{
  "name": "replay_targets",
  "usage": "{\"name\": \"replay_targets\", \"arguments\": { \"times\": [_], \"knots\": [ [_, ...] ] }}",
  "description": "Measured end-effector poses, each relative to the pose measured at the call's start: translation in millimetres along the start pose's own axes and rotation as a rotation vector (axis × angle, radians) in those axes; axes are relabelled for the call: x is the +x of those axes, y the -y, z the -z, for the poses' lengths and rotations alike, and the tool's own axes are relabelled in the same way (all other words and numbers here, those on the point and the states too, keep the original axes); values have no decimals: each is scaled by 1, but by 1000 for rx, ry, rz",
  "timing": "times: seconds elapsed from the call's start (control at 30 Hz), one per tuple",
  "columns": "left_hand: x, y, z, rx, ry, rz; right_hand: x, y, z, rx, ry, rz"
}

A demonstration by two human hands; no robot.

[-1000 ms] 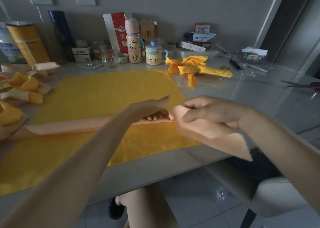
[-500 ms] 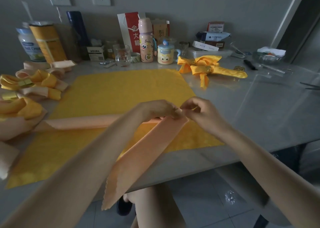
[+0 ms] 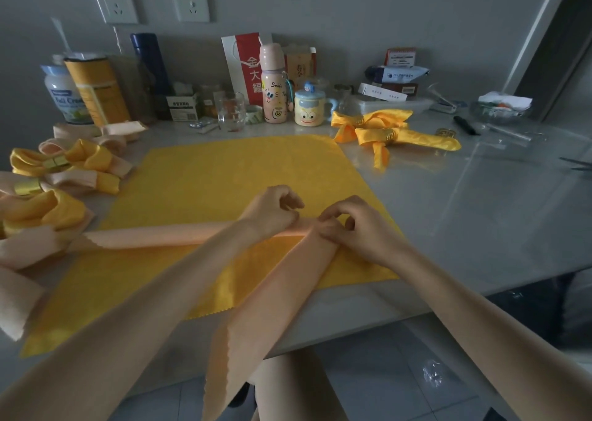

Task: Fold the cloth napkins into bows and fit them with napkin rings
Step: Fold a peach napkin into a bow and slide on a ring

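A peach napkin folded into a long strip lies across a flat yellow napkin on the table. The strip bends at the middle, and its right half runs down toward me and hangs over the table's front edge. My left hand and my right hand meet at that bend, both with curled fingers pinching the peach cloth. Finished yellow bows with gold rings lie at the back right. A loose gold ring sits beside them.
Several finished peach-and-yellow bows pile up at the left edge. Bottles, tins, a glass, a smiley mug and boxes line the wall. A glass bowl and a black pen sit far right.
The right half of the peach strip swung from my right side down toward me over the table edge. Both hands closed in on the bend and now pinch it lower on the table.
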State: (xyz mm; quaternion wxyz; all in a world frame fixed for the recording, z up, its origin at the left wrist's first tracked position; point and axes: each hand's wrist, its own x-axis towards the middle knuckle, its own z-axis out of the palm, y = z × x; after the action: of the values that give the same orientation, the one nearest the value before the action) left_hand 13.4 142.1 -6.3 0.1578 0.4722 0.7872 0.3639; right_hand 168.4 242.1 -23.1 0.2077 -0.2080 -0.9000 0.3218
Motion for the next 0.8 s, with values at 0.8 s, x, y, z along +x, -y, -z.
{"name": "replay_targets", "arguments": {
  "times": [0.8],
  "knots": [
    [14, 14, 74, 914, 603, 462, -2, 27, -30, -173, 130, 124]
  ]
}}
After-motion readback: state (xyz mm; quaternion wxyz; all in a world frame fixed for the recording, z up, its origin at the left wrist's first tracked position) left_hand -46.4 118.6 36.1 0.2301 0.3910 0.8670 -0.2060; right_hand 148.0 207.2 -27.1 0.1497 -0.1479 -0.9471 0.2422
